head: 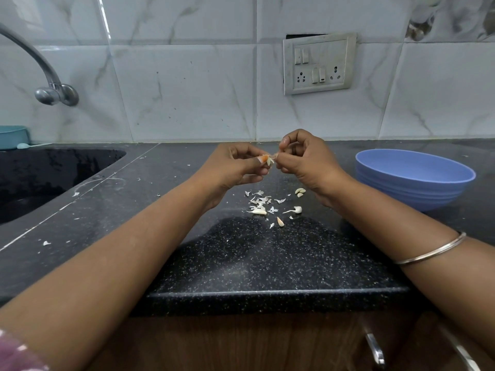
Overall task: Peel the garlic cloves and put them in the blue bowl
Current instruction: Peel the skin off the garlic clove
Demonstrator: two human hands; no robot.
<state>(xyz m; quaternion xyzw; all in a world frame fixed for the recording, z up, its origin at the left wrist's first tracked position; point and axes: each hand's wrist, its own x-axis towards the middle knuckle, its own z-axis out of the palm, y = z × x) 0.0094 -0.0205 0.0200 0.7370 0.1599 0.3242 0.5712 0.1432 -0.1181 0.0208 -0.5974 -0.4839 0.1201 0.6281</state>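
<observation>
My left hand (pixel 235 164) pinches a small garlic clove (pixel 270 160) above the black counter. My right hand (pixel 302 159) pinches the papery skin at the clove's tip, right beside the left fingers. Several loose cloves (pixel 300 192) and scraps of white peel (pixel 261 203) lie on the counter just below my hands. The blue bowl (pixel 417 180) stands on the counter to the right of my right wrist; I cannot see anything inside it from here.
A black sink (pixel 48 178) is set into the counter at the left, with a metal tap (pixel 53 92) above it. A teal container (pixel 12 136) sits behind the sink. The counter's front edge (pixel 267 293) runs below my forearms, with drawer handles (pixel 375 349) underneath.
</observation>
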